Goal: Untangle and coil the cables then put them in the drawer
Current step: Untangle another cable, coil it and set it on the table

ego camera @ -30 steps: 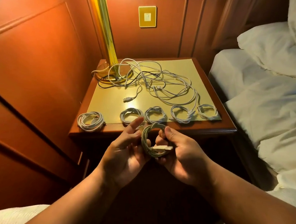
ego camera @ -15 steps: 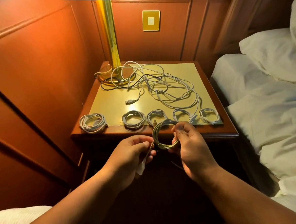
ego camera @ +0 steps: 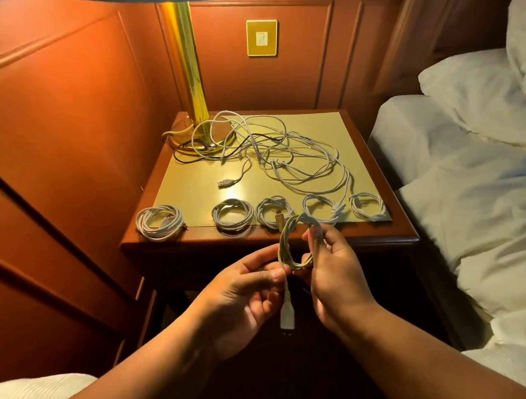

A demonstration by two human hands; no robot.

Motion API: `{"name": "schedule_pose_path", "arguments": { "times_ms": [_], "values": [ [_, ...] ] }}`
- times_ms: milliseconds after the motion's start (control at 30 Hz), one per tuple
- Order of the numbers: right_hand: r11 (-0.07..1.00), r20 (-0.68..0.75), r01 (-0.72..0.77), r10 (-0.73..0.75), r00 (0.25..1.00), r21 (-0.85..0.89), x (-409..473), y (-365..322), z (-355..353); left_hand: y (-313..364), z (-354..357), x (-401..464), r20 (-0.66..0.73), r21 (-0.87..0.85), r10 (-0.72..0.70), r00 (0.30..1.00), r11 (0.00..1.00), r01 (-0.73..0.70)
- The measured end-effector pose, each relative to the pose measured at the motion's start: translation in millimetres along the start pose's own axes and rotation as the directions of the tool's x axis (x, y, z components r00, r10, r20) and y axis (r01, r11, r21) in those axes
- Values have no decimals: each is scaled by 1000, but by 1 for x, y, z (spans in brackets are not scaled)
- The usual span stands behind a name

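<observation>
Below the tabletop [ego camera: 377, 235] edge, right hand [ego camera: 334, 273] fingers [ego camera: 317, 243] grip the coiled cable [ego camera: 286, 247]; left hand [ego camera: 242, 294] pinches its loose end.

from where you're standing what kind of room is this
Most likely a hotel bedroom. A bed with white sheets stands beside a wooden nightstand that carries a brass lamp, against wood-panelled walls.

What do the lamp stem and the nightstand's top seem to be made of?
Lamp stem: likely polished brass or brass-plated metal, with bright mirror-like streaks. Nightstand: reddish-brown varnished wood by its look; its yellow inset panel is smooth and glossy, material unclear.
</observation>
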State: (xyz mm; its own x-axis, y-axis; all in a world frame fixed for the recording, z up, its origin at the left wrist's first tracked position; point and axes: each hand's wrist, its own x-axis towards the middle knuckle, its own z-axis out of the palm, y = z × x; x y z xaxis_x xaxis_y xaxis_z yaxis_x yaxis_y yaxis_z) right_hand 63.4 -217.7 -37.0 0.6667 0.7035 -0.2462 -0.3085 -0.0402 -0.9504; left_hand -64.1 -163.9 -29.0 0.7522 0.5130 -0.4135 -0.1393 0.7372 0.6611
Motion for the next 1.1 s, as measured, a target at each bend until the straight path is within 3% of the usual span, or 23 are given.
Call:
{"name": "schedule_pose_path", "arguments": {
  "times_ms": [100,333,433,567,733,933,1100],
  "values": [
    [999,15,-8,7,1000,44,-3,1,3,-1,0,0,68,-2,76,995,997,-76],
    [991,79,-129,132,988,-35,-3,0,-1,14,-16,12,28,83,241,970,967,-243],
    [977,174,-205,211,962,-54,-9,-2,-1,22,-24,14,66,264,323,944,907,-329],
    [967,253,-247,255,933,-63,-13,-6,-3,21,-27,13,112,528,410,905,747,-404],
    [963,420,-242,268,867,-115,-17,-11,-6,12,-20,15,-37,412,416,909,835,-365],
    [968,502,-137,226,835,-208,-19,-15,-6,8,-21,17,-81,424,401,912,842,-333],
    [965,480,-122,222,849,-231,-20,-15,-4,4,-20,15,-89,489,443,892,800,-348]
  ]
}}
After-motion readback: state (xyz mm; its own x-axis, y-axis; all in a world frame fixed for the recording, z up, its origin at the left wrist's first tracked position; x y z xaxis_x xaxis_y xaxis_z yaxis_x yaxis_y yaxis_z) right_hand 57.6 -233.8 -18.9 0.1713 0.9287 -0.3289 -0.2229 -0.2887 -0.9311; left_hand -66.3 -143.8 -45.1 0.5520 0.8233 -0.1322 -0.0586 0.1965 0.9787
